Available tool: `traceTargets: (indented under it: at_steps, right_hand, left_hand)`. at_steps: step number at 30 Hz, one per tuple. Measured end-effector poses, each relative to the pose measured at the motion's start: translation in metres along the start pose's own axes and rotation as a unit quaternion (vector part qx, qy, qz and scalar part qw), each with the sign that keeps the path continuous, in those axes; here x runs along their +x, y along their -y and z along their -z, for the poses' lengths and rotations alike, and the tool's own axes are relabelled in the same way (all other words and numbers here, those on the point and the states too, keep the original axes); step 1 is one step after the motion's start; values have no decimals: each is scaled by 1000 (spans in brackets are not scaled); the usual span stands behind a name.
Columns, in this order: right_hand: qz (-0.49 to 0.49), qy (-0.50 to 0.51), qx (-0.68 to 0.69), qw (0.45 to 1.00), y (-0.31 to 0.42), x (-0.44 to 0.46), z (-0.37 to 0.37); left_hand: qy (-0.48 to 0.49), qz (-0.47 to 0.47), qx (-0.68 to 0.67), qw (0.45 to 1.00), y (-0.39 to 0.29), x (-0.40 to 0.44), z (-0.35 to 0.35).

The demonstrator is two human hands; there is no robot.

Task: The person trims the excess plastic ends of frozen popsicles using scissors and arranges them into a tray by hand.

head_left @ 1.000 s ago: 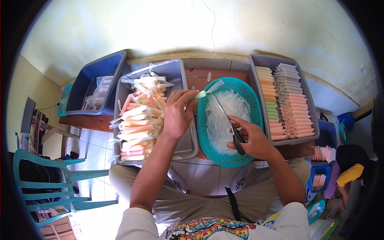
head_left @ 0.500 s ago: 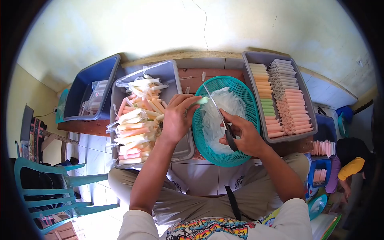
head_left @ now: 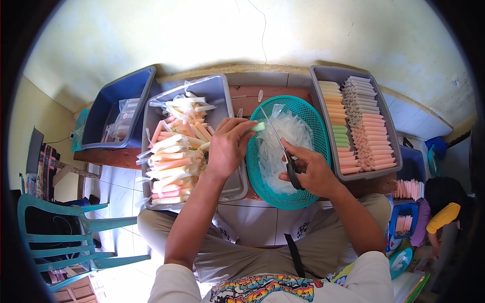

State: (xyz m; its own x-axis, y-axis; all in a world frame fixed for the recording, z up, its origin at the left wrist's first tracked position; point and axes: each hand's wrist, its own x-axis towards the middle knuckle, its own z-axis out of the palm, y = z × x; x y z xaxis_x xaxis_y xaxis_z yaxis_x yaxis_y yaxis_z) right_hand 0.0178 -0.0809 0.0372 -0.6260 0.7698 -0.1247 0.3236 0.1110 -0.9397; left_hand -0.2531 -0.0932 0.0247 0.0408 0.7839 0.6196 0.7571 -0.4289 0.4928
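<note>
My left hand (head_left: 228, 146) pinches a pale green filled tube (head_left: 258, 127) at the left rim of the teal mesh basket (head_left: 254, 178). Over the basket, my right hand (head_left: 309, 169) grips black-handled scissors (head_left: 275, 129), whose blades point up and left, their tips close to the green tube. Clear plastic offcuts (head_left: 286, 151) fill the basket's middle. Left of it, loose pink, cream and orange tubes (head_left: 172, 161) with long plastic tails lie piled in a grey tray (head_left: 228, 191). Trimmed tubes (head_left: 374, 131) are stacked in rows in the right-hand grey tray (head_left: 398, 151).
A blue bin (head_left: 93, 123) holding plastic packs stands at the far left, above a green chair (head_left: 55, 237). Lower right, another person (head_left: 444, 214) in yellow and purple reaches down near blue containers of pink tubes (head_left: 409, 189). A wall rises behind the bench.
The clear tail on the green tube in my left hand is gone from its end. My right hand and the scissors have shifted slightly left and up.
</note>
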Motion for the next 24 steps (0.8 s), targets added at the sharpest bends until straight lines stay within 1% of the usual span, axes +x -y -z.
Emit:
traceTargets:
  at_steps: [2,4,7,14,16,17,19,23,24]
  right_hand:
    - [4,-1,-4,1000,-4,0,0]
    - [29,-10,4,1000,-12,0,-1]
    - [8,-10,41,999,-9,-2,-2]
    - [10,-19,19,1000,-10,0,-2]
    - [53,-37,-153,986,-5,1,0]
    - [52,-38,-153,986,-6,1,-1]
    - [76,-72,-216,971,-10,2,-5]
    - [64,-98,-232,966,-29,5,-19]
    - [63,-100,-254,960,-33,6,-23]
  left_hand:
    - [2,-2,3,1000,1,0,0]
    - [4,1,11,1000,1,-1,-1]
    - [2,0,13,1000,1,-1,0]
    - [-4,-8,12,1000,2,-1,0]
    - [-11,-16,17,1000,1,0,1]
    - [-10,-17,15,1000,0,1,0]
    - [-11,-19,4,1000,-1,1,0]
    - [-9,-28,-4,1000,-6,2,-2]
    - [-5,-27,-5,1000,-8,2,-2]
